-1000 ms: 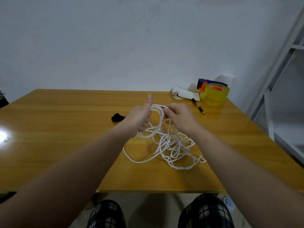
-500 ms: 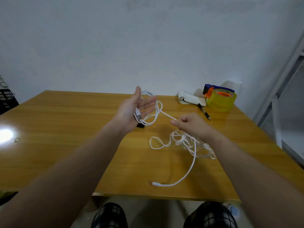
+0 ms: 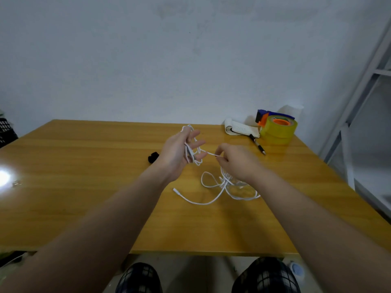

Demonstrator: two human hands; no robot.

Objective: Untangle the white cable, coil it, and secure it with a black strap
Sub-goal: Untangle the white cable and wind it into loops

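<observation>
Head view: the left hand (image 3: 179, 153) is raised above the surface (image 3: 84, 187) with its fingers spread and only lightly bent, a few loops of the white cable (image 3: 224, 182) draped across its palm; whether the thumb pins them cannot be told. The right hand (image 3: 237, 161) pinches the strand just beside those loops, fingertips closed on it. The rest of the cable lies in a loose tangle on the surface under the right wrist, its free plug end trailing out toward the person. The black strap (image 3: 153, 157) sits on the surface just behind the left wrist, untouched. The step in hand looks like coiling, with much slack yet to take up. To do it well, the right hand should slide back along the strand and feed one even loop at a time, letting the cable run through the fingertips so that twists work out toward the free end. If the tangle snags, it is better to pause and lift the crossing strands apart than to tug, which would tighten a knot. The left fingers should curl round each new turn so none slips off.
</observation>
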